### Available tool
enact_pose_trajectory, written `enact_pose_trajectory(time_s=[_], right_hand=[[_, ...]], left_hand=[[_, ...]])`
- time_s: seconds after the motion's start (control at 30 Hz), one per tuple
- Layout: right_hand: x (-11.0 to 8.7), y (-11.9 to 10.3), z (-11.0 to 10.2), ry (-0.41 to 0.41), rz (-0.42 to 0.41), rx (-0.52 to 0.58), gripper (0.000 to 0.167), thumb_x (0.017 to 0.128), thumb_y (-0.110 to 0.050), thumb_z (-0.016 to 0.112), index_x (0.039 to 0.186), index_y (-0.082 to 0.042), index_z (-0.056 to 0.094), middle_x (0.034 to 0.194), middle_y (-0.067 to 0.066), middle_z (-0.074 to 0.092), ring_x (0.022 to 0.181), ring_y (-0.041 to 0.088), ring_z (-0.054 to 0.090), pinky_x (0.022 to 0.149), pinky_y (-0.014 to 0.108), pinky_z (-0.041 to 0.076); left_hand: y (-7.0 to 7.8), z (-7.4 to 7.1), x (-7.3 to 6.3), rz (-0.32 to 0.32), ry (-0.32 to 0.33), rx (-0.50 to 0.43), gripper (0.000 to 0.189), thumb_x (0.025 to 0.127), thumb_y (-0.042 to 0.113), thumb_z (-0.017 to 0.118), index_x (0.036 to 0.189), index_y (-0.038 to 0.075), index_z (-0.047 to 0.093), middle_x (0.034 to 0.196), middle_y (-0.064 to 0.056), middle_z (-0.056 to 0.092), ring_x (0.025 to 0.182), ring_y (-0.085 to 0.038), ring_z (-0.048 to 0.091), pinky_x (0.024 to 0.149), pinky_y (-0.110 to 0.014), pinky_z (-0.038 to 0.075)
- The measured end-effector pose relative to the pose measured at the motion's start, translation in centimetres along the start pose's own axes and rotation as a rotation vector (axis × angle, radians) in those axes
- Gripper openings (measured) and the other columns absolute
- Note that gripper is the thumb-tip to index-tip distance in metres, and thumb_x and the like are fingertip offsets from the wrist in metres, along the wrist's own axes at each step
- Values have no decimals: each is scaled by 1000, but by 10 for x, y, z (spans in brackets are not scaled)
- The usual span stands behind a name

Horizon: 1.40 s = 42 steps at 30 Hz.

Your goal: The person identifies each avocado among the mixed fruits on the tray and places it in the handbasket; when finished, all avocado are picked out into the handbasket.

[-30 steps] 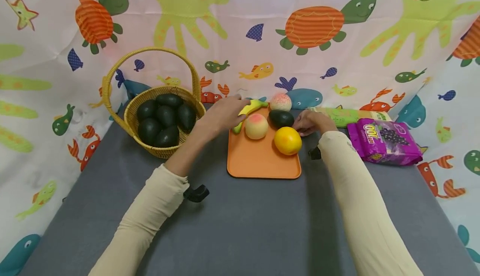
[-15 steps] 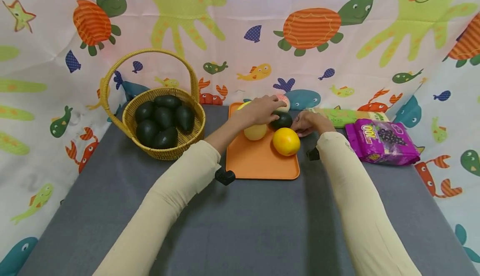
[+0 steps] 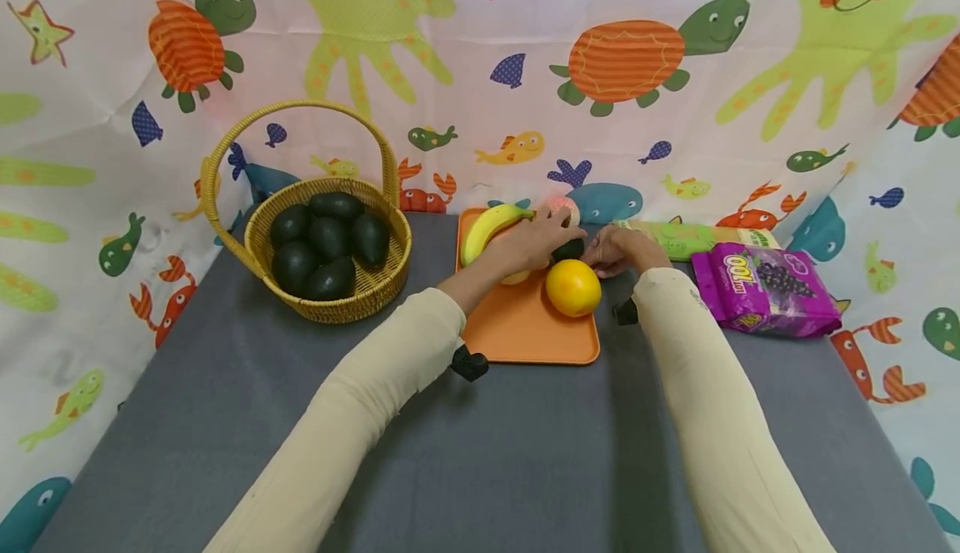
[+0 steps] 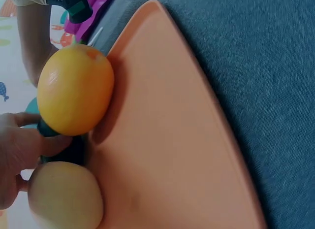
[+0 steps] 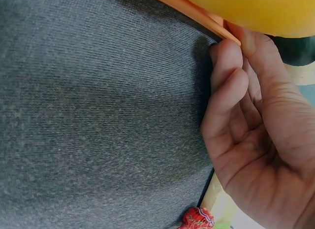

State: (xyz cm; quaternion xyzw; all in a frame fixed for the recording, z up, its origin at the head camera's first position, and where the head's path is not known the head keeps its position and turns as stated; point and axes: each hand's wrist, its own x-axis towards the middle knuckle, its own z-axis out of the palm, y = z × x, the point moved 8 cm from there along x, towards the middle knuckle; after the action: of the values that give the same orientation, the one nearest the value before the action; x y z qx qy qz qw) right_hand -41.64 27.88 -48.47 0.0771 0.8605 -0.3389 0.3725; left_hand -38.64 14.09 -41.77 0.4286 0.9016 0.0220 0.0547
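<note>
My left hand (image 3: 528, 246) reaches over the orange tray (image 3: 536, 338) and grips a dark green avocado (image 3: 572, 249), mostly hidden beneath its fingers. In the left wrist view, fingers and thumb curve round the avocado (image 4: 74, 151) between an orange (image 4: 75, 88) and a pale peach (image 4: 65, 197). My right hand (image 3: 613, 250) pinches the tray's right rim; the right wrist view has the thumb above the rim (image 5: 209, 23) and curled fingers below it. On the tray lie a banana (image 3: 483, 233) at the back left and a pinkish peach (image 3: 567, 207) at the back.
A wicker basket (image 3: 330, 309) with a tall handle holds several avocados at the left. Right of the tray lie a purple grape-print pack (image 3: 768, 290) and a green packet (image 3: 678, 238). A printed cloth hangs behind the grey table (image 3: 540, 444).
My left hand has moved right from beside the banana, across the tray, and taken hold of the avocado. The right hand stays at the tray's rim.
</note>
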Motion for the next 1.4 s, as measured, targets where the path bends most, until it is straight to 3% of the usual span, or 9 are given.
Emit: enact_pose_trajectory(time_s=[0.13, 0.23, 0.33, 0.5, 0.7, 0.83, 0.97, 1.17, 1.4], right_hand=[[-7, -6, -2, 8, -6, 0, 13, 100, -16, 71, 92, -6, 75, 68, -3, 64, 60, 8, 63, 73, 20, 59], [-13, -10, 0, -9, 1, 0, 10, 99, -14, 71, 92, -6, 73, 68, -3, 64, 61, 8, 63, 75, 21, 59], [-18, -15, 3, -38, 12, 0, 10, 100, -13, 70, 96, -4, 73, 70, -2, 65, 62, 9, 63, 79, 22, 60], [-12, -19, 4, -44, -3, 5, 16, 101, -15, 69, 89, -6, 75, 67, -2, 65, 60, 8, 62, 74, 20, 59], [-4, -16, 8, -39, -14, -13, 18, 101, -17, 69, 85, -9, 75, 66, -4, 63, 59, 5, 60, 70, 17, 57], [5, -11, 6, -13, 4, -23, 14, 102, -17, 69, 99, -5, 75, 69, -3, 63, 59, 5, 58, 69, 17, 57], [13, -7, 2, 2, 4, -16, 17, 101, -18, 70, 106, -3, 76, 69, -4, 64, 59, 4, 58, 66, 16, 56], [11, -5, 1, -16, 3, -9, 15, 101, -18, 70, 102, -4, 76, 68, -4, 64, 59, 4, 58, 67, 15, 56], [10, 1, -1, -23, 17, 1, 15, 102, -18, 69, 98, -5, 77, 68, -3, 63, 59, 6, 59, 69, 16, 57]], left_hand=[[-2, -11, -1, -37, 103, -9, 63, 102, 13, 67, 158, 23, 41, 160, -12, 37, 136, -32, 43, 112, -41, 52], [-5, -29, -8, -43, 234, -120, 64, 100, 19, 71, 158, 20, 42, 152, -15, 42, 130, -32, 47, 107, -38, 56], [-12, -55, -25, -60, 354, -216, 65, 99, 25, 73, 157, 14, 44, 140, -18, 48, 120, -32, 56, 103, -38, 58], [-42, -98, -75, -125, 417, -344, 65, 102, 29, 68, 158, 8, 43, 135, -23, 48, 111, -34, 63, 102, -46, 57], [-97, -119, -166, -295, 258, -331, 73, 101, 42, 68, 161, 11, 41, 148, -25, 47, 122, -37, 58, 103, -54, 52], [-136, -115, -222, -441, 194, -304, 73, 102, 43, 63, 159, 4, 41, 151, -30, 45, 129, -43, 50, 106, -61, 48], [-157, -92, -256, -476, 119, -295, 67, 104, 39, 62, 153, -3, 46, 147, -32, 53, 130, -46, 54, 107, -62, 47], [-160, -35, -266, -439, -27, -328, 66, 104, 38, 65, 154, -1, 46, 142, -29, 61, 127, -45, 61, 107, -61, 50], [-156, -19, -254, -402, -9, -321, 56, 102, 28, 69, 149, 2, 54, 141, -26, 61, 126, -41, 60, 112, -60, 46]])
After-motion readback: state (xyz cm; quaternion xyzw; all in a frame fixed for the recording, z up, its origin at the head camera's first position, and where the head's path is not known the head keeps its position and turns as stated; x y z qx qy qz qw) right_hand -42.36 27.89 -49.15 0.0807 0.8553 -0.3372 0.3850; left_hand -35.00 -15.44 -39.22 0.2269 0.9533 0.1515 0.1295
